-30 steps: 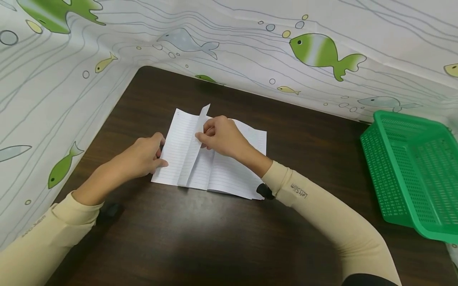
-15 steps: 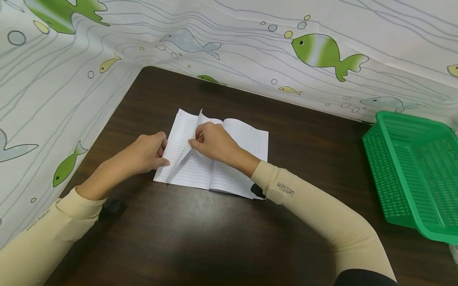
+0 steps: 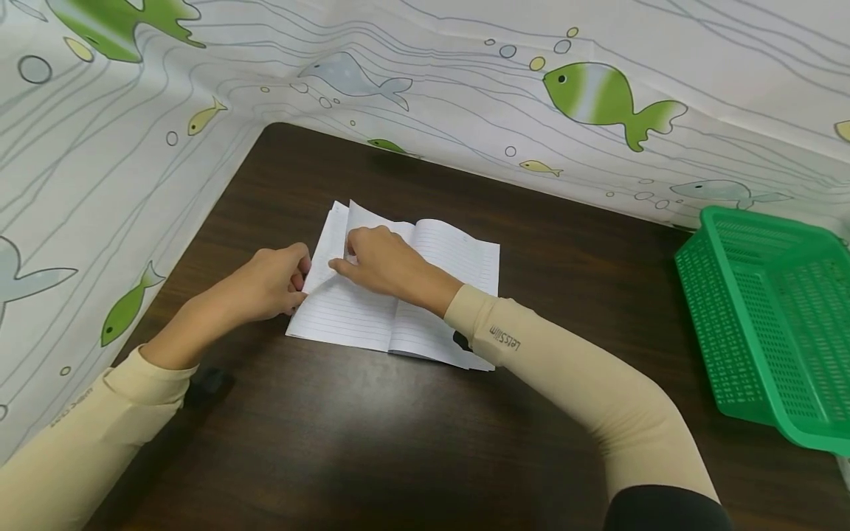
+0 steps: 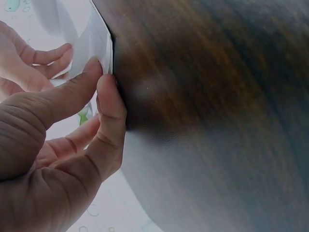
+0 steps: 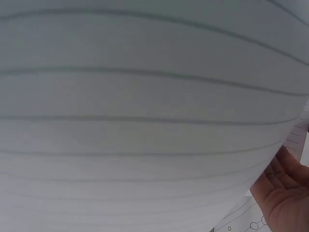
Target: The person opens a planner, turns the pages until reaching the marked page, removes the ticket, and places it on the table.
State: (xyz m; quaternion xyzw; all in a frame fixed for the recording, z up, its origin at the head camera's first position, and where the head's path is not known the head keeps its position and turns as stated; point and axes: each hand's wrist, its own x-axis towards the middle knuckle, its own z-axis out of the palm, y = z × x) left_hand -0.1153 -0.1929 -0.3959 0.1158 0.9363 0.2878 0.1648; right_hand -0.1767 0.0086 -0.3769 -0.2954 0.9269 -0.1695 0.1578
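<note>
An open lined notebook (image 3: 454, 269) lies on the dark wooden table. My left hand (image 3: 268, 284) grips the notebook's left edge; in the left wrist view its thumb and index finger pinch the stacked sheets. A single page (image 3: 355, 317) curves up over the left half, its far corner raised. With thumb and curled index finger my right hand (image 3: 388, 258) pinches that page's free edge, close to my left hand. The right wrist view is mostly filled by the raised lined page (image 5: 120, 96), with my left hand beyond it at the lower right.
A green plastic basket (image 3: 750, 354) stands at the table's right side. Fish-printed white sheeting (image 3: 465, 96) rises behind and to the left of the dark table (image 3: 372, 435). Beige sleeves cover both forearms.
My right hand has moved left with the page, swinging it from near the middle of the left half toward the notebook's left edge. My left hand keeps its hold there.
</note>
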